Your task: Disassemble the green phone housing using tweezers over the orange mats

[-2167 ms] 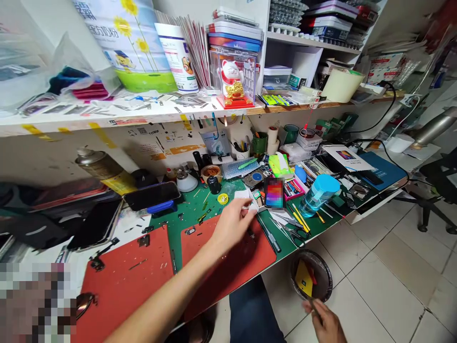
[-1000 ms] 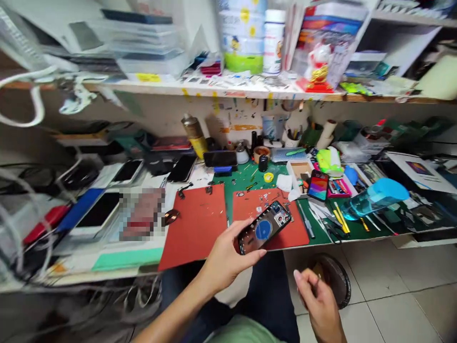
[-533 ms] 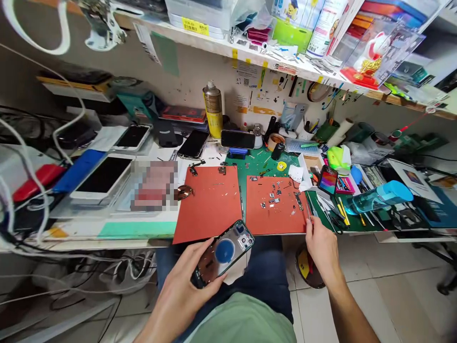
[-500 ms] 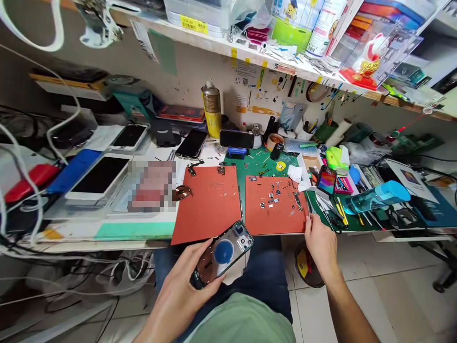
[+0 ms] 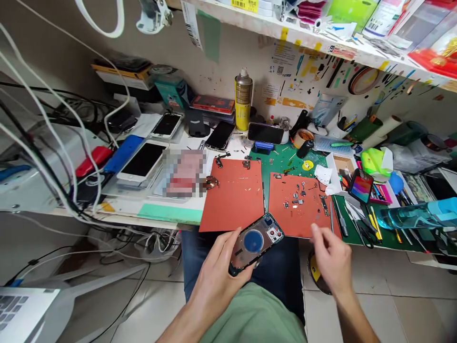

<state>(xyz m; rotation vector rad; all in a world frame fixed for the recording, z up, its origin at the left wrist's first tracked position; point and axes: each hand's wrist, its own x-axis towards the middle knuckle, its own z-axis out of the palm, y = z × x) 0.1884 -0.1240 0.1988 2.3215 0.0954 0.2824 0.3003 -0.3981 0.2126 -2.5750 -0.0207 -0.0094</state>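
Observation:
My left hand (image 5: 223, 267) grips an opened phone housing (image 5: 247, 255) by its sides over my lap. The housing is tilted, its inner side up, with a round blue disc (image 5: 253, 241) and camera openings at its upper right end. My right hand (image 5: 332, 259) is closed, fingers curled together, just in front of the right red mat (image 5: 303, 224); what it holds, if anything, is hidden. Small phone parts (image 5: 298, 195) lie scattered on that mat. A thin metal tool (image 5: 331, 216) lies at its right edge. The left red mat (image 5: 232, 205) bears a few tiny pieces.
Phones (image 5: 143, 162) and a spray can (image 5: 243, 102) stand or lie at the back and left. Pens, scissors and a blue bottle (image 5: 410, 215) are on the right. A loaded shelf (image 5: 264, 28) hangs above; white cables run at the left.
The view has turned left, so the bench appears shifted right. My right hand has moved left from the thin tool at the mat's edge. My left hand still holds the housing, now tilted slightly differently.

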